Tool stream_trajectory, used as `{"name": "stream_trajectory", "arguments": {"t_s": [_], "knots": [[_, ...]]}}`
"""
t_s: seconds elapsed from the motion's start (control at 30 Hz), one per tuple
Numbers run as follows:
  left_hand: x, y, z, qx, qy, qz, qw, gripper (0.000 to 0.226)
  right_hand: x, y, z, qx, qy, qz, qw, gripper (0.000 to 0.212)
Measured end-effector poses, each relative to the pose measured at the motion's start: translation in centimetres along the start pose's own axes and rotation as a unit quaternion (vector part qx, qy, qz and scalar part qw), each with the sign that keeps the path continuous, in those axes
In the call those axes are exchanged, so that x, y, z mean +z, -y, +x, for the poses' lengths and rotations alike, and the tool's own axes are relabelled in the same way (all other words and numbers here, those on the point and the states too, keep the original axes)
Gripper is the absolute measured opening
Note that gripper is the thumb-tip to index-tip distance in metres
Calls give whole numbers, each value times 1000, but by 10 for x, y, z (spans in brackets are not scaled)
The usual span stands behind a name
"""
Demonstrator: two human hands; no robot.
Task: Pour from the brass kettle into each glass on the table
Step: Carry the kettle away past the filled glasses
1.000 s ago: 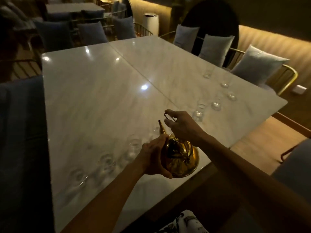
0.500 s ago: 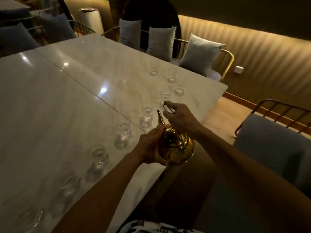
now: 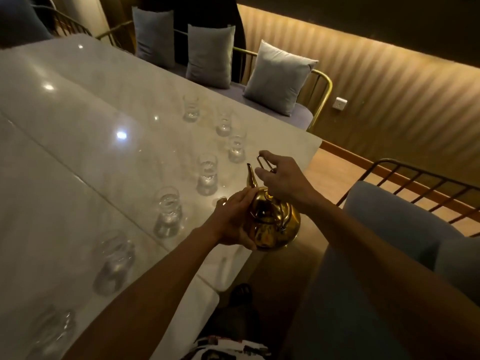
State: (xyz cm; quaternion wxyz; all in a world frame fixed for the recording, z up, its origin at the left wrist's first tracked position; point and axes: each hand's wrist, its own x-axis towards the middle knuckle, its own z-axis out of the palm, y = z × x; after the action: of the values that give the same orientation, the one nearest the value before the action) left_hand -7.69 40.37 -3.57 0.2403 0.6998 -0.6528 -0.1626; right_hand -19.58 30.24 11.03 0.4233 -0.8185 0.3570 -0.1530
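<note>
A: Head view, what changed?
B: View swung right along the glasses [image 3: 207, 175]. The brass kettle [image 3: 272, 222] is still upright at the table [image 3: 78, 126] edge, no pour.
A: Hands?
B: Right hand [image 3: 283, 178] pinches the handle [image 3: 265, 163]; left hand [image 3: 233, 222] cups the body, fingers together. Probably lining up the next glass.

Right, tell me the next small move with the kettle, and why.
Probably ease the brass kettle forward until its spout is over the nearest glass, then tip. The right hand pinches the handle, the left hand cups the body, and the kettle is upright by the table edge, above no glass.
</note>
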Motion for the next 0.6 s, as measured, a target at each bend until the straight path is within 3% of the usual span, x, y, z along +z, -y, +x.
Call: {"name": "stream_trajectory", "arguments": {"t_s": [0.6], "knots": [[14, 44, 239, -112, -14, 1, 994, 151, -90, -71, 244, -7, 90, -55, 994, 54]]}}
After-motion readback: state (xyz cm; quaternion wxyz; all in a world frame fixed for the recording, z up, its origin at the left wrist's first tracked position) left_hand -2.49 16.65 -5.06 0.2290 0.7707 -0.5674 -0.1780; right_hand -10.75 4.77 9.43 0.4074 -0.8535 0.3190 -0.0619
